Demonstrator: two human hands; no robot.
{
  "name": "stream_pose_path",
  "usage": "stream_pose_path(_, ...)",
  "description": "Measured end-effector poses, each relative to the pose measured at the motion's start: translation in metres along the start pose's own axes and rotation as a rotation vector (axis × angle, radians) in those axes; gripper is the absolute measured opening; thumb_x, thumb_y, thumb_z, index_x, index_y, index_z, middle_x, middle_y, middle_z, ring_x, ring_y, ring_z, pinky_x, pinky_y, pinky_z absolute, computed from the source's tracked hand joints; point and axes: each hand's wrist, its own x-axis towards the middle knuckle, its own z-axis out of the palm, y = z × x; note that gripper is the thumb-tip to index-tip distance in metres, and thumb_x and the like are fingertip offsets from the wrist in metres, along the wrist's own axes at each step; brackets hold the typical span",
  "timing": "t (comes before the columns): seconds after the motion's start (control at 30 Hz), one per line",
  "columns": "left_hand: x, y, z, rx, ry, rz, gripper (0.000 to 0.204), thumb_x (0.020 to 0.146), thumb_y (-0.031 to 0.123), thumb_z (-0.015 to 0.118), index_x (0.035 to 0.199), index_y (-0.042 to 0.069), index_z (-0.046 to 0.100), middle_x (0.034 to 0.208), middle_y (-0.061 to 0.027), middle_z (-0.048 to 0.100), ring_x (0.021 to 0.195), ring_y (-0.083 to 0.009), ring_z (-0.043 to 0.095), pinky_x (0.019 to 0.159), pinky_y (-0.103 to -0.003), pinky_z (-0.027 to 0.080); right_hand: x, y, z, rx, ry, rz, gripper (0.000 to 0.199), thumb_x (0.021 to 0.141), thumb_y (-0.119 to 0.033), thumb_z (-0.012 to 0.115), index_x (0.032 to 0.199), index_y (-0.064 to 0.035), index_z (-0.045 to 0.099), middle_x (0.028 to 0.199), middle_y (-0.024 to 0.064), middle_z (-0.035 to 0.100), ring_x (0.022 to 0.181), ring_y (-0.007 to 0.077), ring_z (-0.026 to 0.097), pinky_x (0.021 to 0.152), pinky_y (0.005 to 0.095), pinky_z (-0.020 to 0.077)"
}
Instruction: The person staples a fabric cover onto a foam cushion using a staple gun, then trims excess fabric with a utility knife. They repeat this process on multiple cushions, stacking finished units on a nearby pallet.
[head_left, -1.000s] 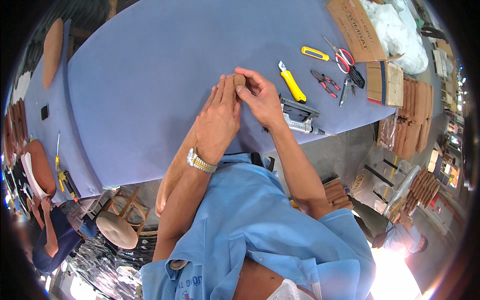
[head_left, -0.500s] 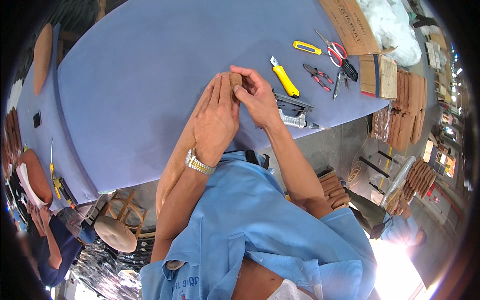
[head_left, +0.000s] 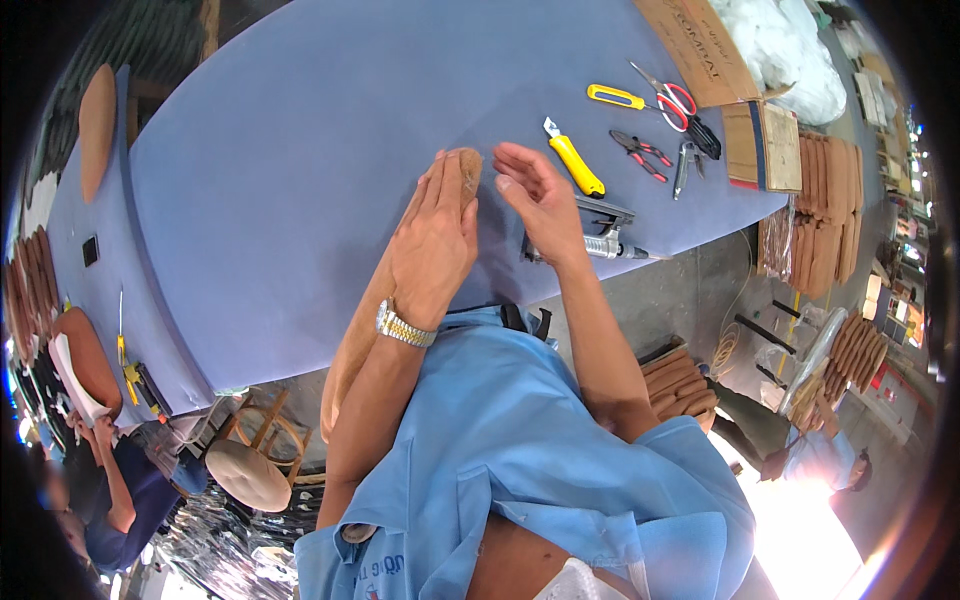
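Note:
My left hand (head_left: 432, 235), with a metal watch (head_left: 402, 325) on its wrist, lies flat along a brown fabric-covered pad (head_left: 358, 345). Its fingers are straight and close together near the pad's far end, where a rough brown tip (head_left: 468, 172) shows beside them. Hand and forearm hide much of the pad. A short gap to the right, my right hand (head_left: 545, 212) is off the pad, its fingers slightly bent and the thumb apart. Nothing shows in it. Close by my right hand lie a pneumatic staple gun (head_left: 608, 243) and a yellow utility knife (head_left: 576, 163).
On the blue table (head_left: 280, 190) are a yellow-handled screwdriver (head_left: 617, 96), red-handled scissors (head_left: 675, 105), pliers (head_left: 640, 153) and a cardboard box (head_left: 700, 50). Stacked brown pads (head_left: 825, 215) stand beyond the right edge. A co-worker's hands (head_left: 98, 435) hold a pad at far left.
My right hand has let go of the pad's tip and moved right, away from it. My left hand stays on the pad. The whole view has shifted slightly.

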Motion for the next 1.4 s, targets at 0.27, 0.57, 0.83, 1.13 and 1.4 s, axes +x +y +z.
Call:
stream_pose_path(0.27, -0.003, 0.001, 0.001, 0.058, -0.023, -0.063, 0.056, 0.098, 0.019, 0.062, 0.149, 0.002, 0.046, 0.148, -0.0187, 0.057, 0.126, -0.0412, 0.062, 0.093, -0.046, 0.06, -0.041, 0.067, -0.097, -0.953, 0.06, 0.067, 0.064, 0.083, -0.005, 0.071, 0.143, -0.0063, 0.05, 0.134, 0.0211, 0.061, 0.121, 0.0408, 0.062, 0.101, 0.0457, 0.0527)
stream_pose_path(0.57, -0.004, -0.003, 0.005, 0.046, 0.004, -0.033, 0.057, 0.097, 0.017, 0.064, 0.149, 0.004, 0.046, 0.148, -0.0184, 0.056, 0.126, -0.0404, 0.062, 0.094, -0.047, 0.06, -0.046, 0.092, -0.107, -1.219, -0.227, 0.034, 0.089, 0.074, 0.0, 0.073, 0.153, 0.0029, 0.03, 0.144, 0.0227, 0.049, 0.127, 0.0417, 0.054, 0.11, 0.0466, 0.0454)
stream_pose_path(0.83, -0.002, 0.004, -0.006, -0.008, -0.043, -0.103, 0.059, 0.094, 0.015, 0.068, 0.149, 0.005, 0.047, 0.149, -0.0171, 0.055, 0.131, -0.0369, 0.059, 0.1, -0.044, 0.057, -0.032, 0.026, -0.097, -0.875, -0.215, 0.185, 0.077, 0.073, -0.002, 0.079, 0.146, -0.0034, 0.053, 0.131, 0.0202, 0.066, 0.113, 0.0326, 0.068, 0.101, 0.038, 0.054)
stream_pose_path(1.13, -0.002, -0.003, -0.001, -0.074, -0.019, -0.057, 0.065, 0.095, 0.012, 0.064, 0.156, 0.011, 0.041, 0.154, -0.0148, 0.051, 0.133, -0.0411, 0.056, 0.096, -0.05, 0.057, -0.033, -0.048, -0.054, -0.317, -0.27, -0.255, 0.064, 0.079, -0.004, 0.077, 0.14, -0.0036, 0.062, 0.131, 0.0134, 0.07, 0.118, 0.0216, 0.068, 0.103, 0.0337, 0.0508)
stream_pose_path(1.4, 0.001, 0.004, -0.004, -0.049, 0.012, -0.037, 0.058, 0.089, 0.006, 0.068, 0.144, -0.001, 0.052, 0.142, -0.0207, 0.06, 0.131, -0.0374, 0.059, 0.106, -0.041, 0.052, -0.025, -0.053, -0.049, -0.466, -0.309, -0.352, 0.066, 0.078, -0.014, 0.08, 0.139, 0.0003, 0.061, 0.139, 0.016, 0.066, 0.125, 0.0291, 0.066, 0.105, 0.0371, 0.0509)
